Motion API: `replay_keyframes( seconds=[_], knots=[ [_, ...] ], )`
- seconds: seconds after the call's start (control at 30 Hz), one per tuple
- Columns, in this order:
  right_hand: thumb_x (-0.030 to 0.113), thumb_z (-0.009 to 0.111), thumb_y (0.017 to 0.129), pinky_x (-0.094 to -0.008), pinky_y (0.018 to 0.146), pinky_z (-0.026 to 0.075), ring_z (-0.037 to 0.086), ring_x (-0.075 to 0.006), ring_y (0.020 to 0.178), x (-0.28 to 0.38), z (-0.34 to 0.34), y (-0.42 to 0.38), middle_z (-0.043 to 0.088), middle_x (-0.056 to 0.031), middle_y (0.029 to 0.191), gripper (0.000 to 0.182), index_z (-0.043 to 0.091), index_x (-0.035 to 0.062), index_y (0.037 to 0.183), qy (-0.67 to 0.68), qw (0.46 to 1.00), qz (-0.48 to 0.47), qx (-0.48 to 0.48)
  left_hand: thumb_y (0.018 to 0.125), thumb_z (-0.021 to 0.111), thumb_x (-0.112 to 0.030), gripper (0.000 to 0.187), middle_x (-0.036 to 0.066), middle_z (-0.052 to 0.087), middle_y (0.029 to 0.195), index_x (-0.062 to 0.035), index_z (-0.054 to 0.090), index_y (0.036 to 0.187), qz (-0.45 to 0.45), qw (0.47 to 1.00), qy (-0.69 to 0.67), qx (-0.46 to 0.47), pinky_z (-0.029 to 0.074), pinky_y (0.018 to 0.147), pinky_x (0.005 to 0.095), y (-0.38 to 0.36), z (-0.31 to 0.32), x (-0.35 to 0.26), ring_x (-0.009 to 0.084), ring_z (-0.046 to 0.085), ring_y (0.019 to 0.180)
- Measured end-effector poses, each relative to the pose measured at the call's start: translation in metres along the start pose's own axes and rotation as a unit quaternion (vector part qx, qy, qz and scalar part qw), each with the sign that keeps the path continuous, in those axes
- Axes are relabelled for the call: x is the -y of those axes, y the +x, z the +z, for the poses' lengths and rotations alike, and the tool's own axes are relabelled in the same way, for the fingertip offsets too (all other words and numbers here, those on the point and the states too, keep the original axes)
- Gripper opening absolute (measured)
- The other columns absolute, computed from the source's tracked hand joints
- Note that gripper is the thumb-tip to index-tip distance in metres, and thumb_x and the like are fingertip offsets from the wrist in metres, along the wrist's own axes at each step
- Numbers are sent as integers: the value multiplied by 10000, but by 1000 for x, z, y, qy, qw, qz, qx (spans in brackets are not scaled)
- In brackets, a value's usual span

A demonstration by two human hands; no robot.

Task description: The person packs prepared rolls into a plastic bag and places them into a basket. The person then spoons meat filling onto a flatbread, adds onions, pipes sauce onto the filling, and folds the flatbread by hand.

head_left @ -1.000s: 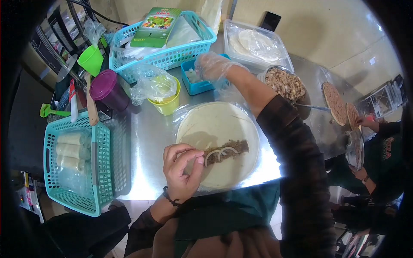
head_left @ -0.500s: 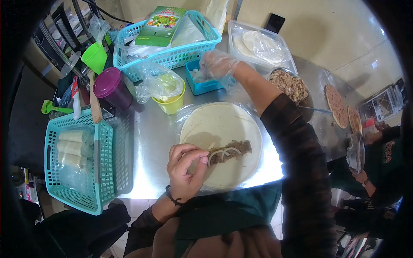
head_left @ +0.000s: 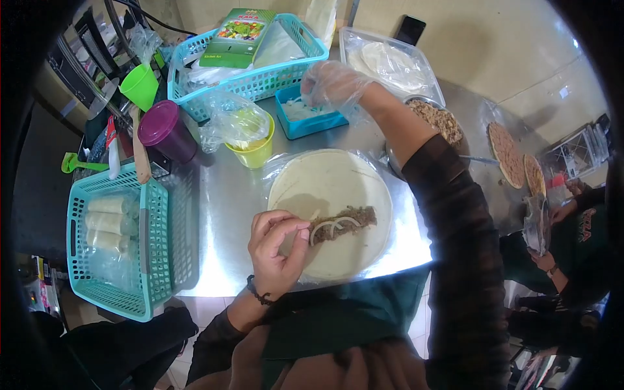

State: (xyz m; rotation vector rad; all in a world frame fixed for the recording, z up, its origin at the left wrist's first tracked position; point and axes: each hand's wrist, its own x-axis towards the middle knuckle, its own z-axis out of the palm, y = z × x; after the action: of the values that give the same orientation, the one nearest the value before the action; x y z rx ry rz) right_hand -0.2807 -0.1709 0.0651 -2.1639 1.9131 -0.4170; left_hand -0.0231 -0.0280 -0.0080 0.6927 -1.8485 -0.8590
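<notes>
Clear plastic glove: in the head view it is covering the right hand (head_left: 335, 84), whose fingers are bending inward at the far edge of the blue tub (head_left: 315, 123); whether they are gripping anything cannot be told.
Bare left hand (head_left: 276, 250): thumb and forefinger are forming a narrow pinch at the left end of the filling (head_left: 368, 216), the other fingers curling loosely; whether something thin is sitting between the tips cannot be told.
Flatbread (head_left: 318, 182): one smooth, pale, floury round is lying flat on a clear plastic sheet, on the desk (head_left: 227, 221) in front of the person.
Filling: one brown, crumbly band is running across the flatbread, with at least two curved pale strips (head_left: 348, 219) lying on it.
Blue tub: one rectangular plastic box is holding white strips.
Metal bowl: one is holding coarse minced meat (head_left: 437, 122), partly hidden behind the forearm.
Topped rounds (head_left: 506, 155): two flat, brown-covered discs are lying at the right.
Clear tray (head_left: 437, 91): one is holding pale rounds, overlapping under plastic.
Turquoise baskets: two are standing; the nearer one (head_left: 156, 247) is holding three bagged rolls (head_left: 107, 223).
Cups: one yellow cup (head_left: 255, 156) is standing near one purple tub (head_left: 175, 140).
</notes>
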Motion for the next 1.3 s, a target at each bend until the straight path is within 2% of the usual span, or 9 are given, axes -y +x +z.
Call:
replay_keyframes(
  seconds=[0.27,0.33,0.4,0.9,0.93,0.97,1.03,1.1,1.3],
  knots=[
    [226,645,762,-310,752,492,639,-184,794,35,-55,-71,675,-121,833,225,687,63,911,102,991,-12,-87,754,640,-2,124,110,564,907,-29,653,874,1,1000,2,-3,448,747,311,-2,-1,5,235,541,851],
    [258,643,790,-308,751,496,636,-178,779,8,-31,-92,674,-110,846,227,687,72,913,353,917,-188,15,754,639,-1,127,113,561,921,-30,654,876,1,1000,4,-8,444,761,316,-2,0,4,237,537,867],
    [259,630,810,-307,749,501,634,-169,789,37,-24,-136,667,-91,849,208,678,69,880,188,976,-70,88,755,638,-2,132,117,554,953,-34,655,882,4,1000,5,-8,438,783,323,-2,1,5,237,530,893],
    [226,647,792,-351,737,476,609,-240,804,19,28,-189,639,-123,863,204,664,46,887,92,983,-34,158,752,635,-24,155,125,542,1005,-33,633,907,11,999,28,-25,405,852,326,-1,4,10,241,521,951],
    [205,636,799,-348,763,480,618,-236,827,-7,49,-200,644,-124,885,196,663,38,898,438,886,45,144,745,663,-48,188,126,535,1027,-48,639,932,17,999,27,-36,414,848,334,0,1,11,247,518,965],
    [184,624,807,-345,790,485,627,-232,849,-21,63,-202,648,-125,907,189,662,30,909,727,666,108,128,745,667,-61,221,127,524,1048,-50,629,963,14,999,19,-43,399,880,336,1,-2,14,254,508,994],
    [202,662,795,-331,801,497,625,-205,839,-4,51,-206,646,-116,923,207,661,40,925,773,618,108,92,746,674,-89,258,117,513,1052,-48,616,994,-47,996,-13,-73,373,903,329,7,-12,16,234,489,1017],
    [201,683,782,-334,706,497,610,-201,755,22,17,-193,633,-128,840,179,660,37,849,200,979,-43,23,750,676,-110,281,114,507,1053,-46,606,1015,-76,993,-4,-91,368,900,328,19,-26,19,227,482,1014],
    [248,643,807,-372,589,433,561,-269,629,51,13,-157,577,-132,703,261,593,25,682,196,972,-50,-116,724,714,-251,431,138,522,1054,-11,580,1056,-104,978,113,-140,387,853,370,81,-48,65,282,496,970]
  ],
)
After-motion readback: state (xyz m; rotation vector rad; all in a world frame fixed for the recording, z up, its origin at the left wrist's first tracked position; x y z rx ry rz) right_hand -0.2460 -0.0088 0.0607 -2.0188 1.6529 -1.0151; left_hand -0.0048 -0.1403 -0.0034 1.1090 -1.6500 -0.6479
